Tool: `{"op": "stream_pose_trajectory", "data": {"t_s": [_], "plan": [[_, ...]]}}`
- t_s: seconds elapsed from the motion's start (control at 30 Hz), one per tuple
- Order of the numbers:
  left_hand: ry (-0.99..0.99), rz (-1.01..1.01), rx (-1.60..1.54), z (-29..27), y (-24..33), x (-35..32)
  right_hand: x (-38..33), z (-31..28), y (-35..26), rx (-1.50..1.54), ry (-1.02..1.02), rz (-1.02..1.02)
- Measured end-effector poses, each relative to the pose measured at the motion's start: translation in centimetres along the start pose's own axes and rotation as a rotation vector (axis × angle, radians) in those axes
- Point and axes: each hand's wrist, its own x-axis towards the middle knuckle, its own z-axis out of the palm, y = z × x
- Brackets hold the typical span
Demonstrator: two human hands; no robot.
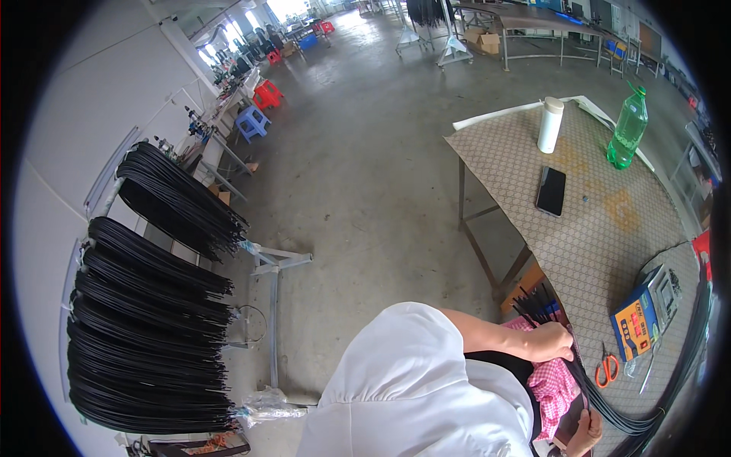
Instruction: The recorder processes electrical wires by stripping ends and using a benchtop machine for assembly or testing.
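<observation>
Black cable bundle (pixel 643 425) lies along the bench (pixel 518 171) edge, long axis curving from the left hand (pixel 552 342), curled closed on it, toward near right. The right hand (pixel 585 434) is bent close by, can't tell what it's got tbh.

Table (pixel 586 251), pattern-covered.
Carried on top: 1 white flask (pixel 550 128), 1 green bottle (pixel 629 129), 1 phone (pixel 551 191), 1 box (pixel 636 326), scissors (pixel 607 372), black cables (pixel 671 399).
</observation>
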Motion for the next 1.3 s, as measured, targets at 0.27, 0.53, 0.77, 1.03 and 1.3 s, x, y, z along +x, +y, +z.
{"op": "stream_pose_trajectory", "data": {"t_s": [0.27, 0.53, 0.77, 1.03, 1.3], "plan": [[-0.054, -0.395, -0.485, 3.0, -0.9, -0.1, -0.2, 2.6, 3.5, 0.155, 0.052, -0.185], [-0.271, -0.354, -0.329, 0.8, 4.3, -0.9, 1.1, 4.3, -2.7, 0.339, -0.109, -0.357], [-0.066, -0.132, -0.124, 4.1, -0.1, -0.9, 0.9, 4.8, -3.7, 0.121, 0.077, -0.517], [0.035, 0.174, 0.14, 3.2, 3.3, -1.0, 0.2, 3.8, -3.6, 0.257, -0.085, -0.36], [0.13, -0.393, -0.736, 2.0, 2.7, 1.4, 1.2, 2.1, -4.3, 0.555, -0.107, 0.233]]}}
